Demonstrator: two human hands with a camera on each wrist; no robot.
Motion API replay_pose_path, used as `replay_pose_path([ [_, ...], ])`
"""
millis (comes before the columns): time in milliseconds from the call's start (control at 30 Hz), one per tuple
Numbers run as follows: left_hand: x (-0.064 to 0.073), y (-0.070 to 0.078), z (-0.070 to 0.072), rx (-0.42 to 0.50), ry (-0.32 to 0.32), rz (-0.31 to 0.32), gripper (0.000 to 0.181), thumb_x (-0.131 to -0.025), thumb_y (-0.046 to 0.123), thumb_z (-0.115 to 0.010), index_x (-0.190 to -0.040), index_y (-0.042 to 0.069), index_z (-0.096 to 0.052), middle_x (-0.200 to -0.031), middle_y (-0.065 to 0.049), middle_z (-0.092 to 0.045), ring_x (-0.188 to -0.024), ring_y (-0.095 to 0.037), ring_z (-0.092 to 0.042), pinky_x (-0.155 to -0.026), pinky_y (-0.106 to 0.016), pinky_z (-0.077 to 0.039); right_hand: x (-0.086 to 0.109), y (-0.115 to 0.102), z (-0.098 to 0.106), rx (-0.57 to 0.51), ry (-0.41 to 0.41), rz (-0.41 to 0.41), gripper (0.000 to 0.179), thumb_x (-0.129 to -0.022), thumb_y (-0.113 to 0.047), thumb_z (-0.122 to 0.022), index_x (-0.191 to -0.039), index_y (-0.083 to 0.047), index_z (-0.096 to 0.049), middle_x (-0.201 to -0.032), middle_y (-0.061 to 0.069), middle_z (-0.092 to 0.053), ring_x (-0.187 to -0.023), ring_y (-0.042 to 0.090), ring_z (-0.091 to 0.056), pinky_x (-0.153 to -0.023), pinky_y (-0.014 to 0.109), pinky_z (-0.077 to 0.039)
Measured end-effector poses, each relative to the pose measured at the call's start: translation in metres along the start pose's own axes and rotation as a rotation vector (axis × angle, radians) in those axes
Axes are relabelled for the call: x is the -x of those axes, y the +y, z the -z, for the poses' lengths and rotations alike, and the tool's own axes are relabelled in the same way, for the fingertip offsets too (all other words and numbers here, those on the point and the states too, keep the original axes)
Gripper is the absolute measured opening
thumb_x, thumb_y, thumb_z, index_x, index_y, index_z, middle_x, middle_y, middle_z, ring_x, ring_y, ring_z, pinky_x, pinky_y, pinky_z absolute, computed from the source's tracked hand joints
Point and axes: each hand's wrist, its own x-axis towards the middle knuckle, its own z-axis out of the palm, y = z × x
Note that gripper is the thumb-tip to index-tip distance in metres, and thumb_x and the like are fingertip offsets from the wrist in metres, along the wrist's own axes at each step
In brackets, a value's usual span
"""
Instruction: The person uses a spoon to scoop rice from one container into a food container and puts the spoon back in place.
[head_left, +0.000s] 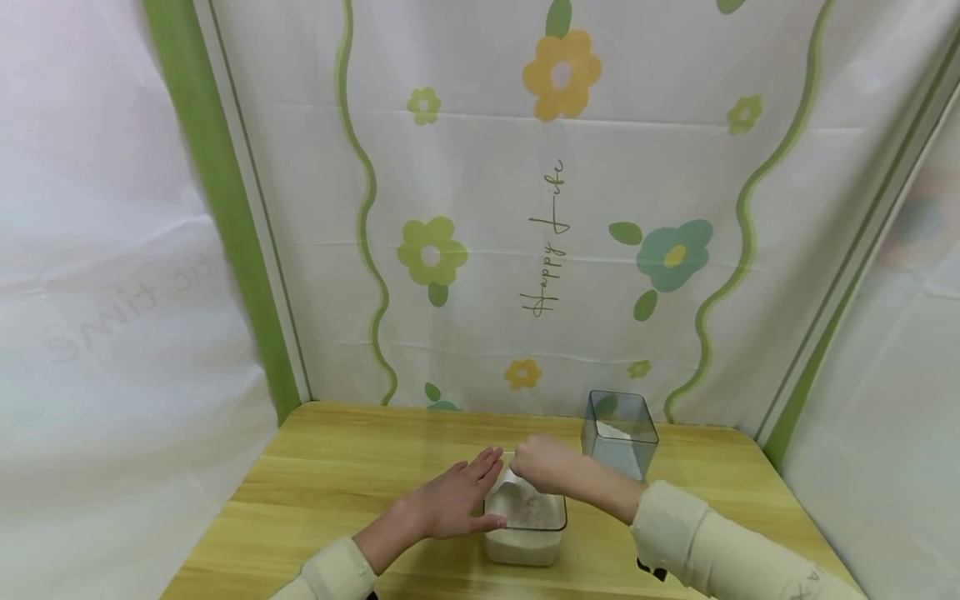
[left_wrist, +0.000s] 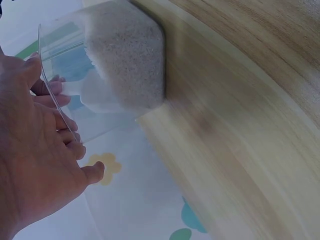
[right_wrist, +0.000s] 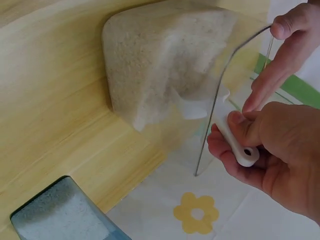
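A clear square container (head_left: 536, 528) stands near the front of the table, partly filled with pale grains that look like rice (left_wrist: 130, 55). My left hand (head_left: 453, 500) rests at the container's left rim, its fingers extended along it. With my right hand (head_left: 551, 467) I grip the handle of a white scoop (right_wrist: 230, 135) over the far rim. The scoop's bowl (left_wrist: 97, 92) is inside the container, tilted at the grains. How much it carries cannot be made out.
A bluish see-through container (head_left: 585, 425) with white contents stands behind and to the right, near the back edge. The wooden table (head_left: 337, 450) meets a flower-printed curtain (head_left: 480, 183) at the back, and white fabric hangs on both sides.
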Motion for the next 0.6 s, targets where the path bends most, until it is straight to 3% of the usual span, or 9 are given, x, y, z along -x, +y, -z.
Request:
replay_pose_path([
  [167,0.0,0.001,0.002,-0.005,0.001,-0.003,0.087,-0.1,0.067,-0.034,-0.16,0.005,-0.02,-0.169,-0.01,-0.009,-0.156,-0.024,-0.013,-0.117,-0.051,-0.034,0.0,0.006,0.009,-0.117,-0.104,0.023,0.013,-0.086,-0.018,-0.079,-0.077,-0.019,-0.07,-0.073,-0.006,-0.066,-0.067,0.008,-0.063,-0.061,0.019,-0.05],
  [400,-0.001,0.002,0.0,0.008,-0.009,-0.005,0.088,-0.099,0.068,-0.033,-0.16,0.006,-0.02,-0.169,-0.008,-0.008,-0.157,-0.023,-0.012,-0.118,-0.051,-0.033,0.006,0.017,0.011,-0.495,-0.192,0.029,0.048,-0.086,0.004,-0.067,-0.047,-0.016,-0.047,-0.043,-0.011,-0.032,-0.041,0.0,-0.024,-0.046,0.016,-0.019],
  [500,-0.001,0.003,0.0,0.001,-0.008,0.004,0.087,-0.1,0.067,-0.034,-0.16,0.006,-0.02,-0.169,-0.008,-0.008,-0.156,-0.023,-0.012,-0.118,-0.05,-0.033,0.009,0.02,0.009,-0.614,-0.219,0.035,0.047,-0.088,0.006,-0.063,-0.045,-0.013,-0.056,-0.038,-0.009,-0.045,-0.033,-0.005,-0.032,-0.042,0.011,-0.023],
  [600,0.0,0.003,0.003,-0.01,-0.005,0.017,0.086,-0.1,0.065,-0.038,-0.16,0.006,-0.019,-0.169,-0.008,-0.008,-0.156,-0.023,-0.012,-0.118,-0.05,-0.033,0.009,0.021,0.006,-0.692,-0.228,0.012,0.041,-0.09,0.004,-0.062,-0.051,-0.008,-0.066,-0.044,-0.002,-0.06,-0.035,-0.005,-0.043,-0.043,0.011,-0.031],
])
